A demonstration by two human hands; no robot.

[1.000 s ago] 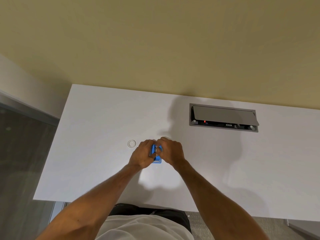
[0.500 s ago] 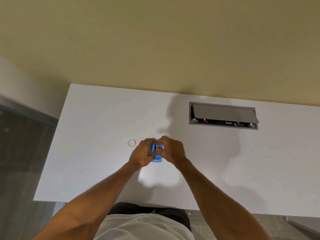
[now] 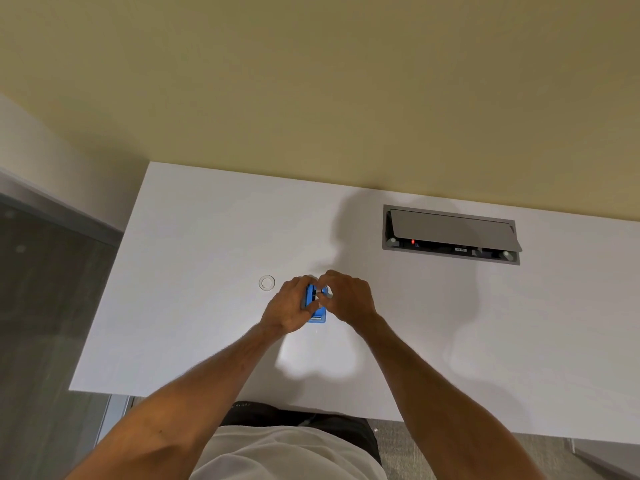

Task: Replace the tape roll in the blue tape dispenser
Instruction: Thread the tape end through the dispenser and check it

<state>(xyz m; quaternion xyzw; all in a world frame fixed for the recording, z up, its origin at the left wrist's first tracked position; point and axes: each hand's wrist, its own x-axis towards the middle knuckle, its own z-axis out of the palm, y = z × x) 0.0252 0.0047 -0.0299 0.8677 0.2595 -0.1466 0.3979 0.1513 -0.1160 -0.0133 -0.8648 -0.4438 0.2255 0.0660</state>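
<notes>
A small blue tape dispenser (image 3: 318,316) sits near the middle of the white desk (image 3: 194,306), mostly covered by both hands. My left hand (image 3: 289,306) grips its left side, fingers curled around the body. My right hand (image 3: 349,299) closes over its right side, fingertips pinching at the top of the dispenser, where a pale bit shows between them. Only the dispenser's near end and a strip of blue between the hands are visible. A small clear tape ring (image 3: 267,282) lies flat on the desk just left of my left hand.
A grey cable box (image 3: 450,233) with its lid tilted open is set into the desk at the back right. The desk ends at a yellow wall behind and drops to a dark floor on the left.
Both hands stay on the dispenser. My right fingertips have shifted slightly at its top. The dispenser has not moved across the desk.
</notes>
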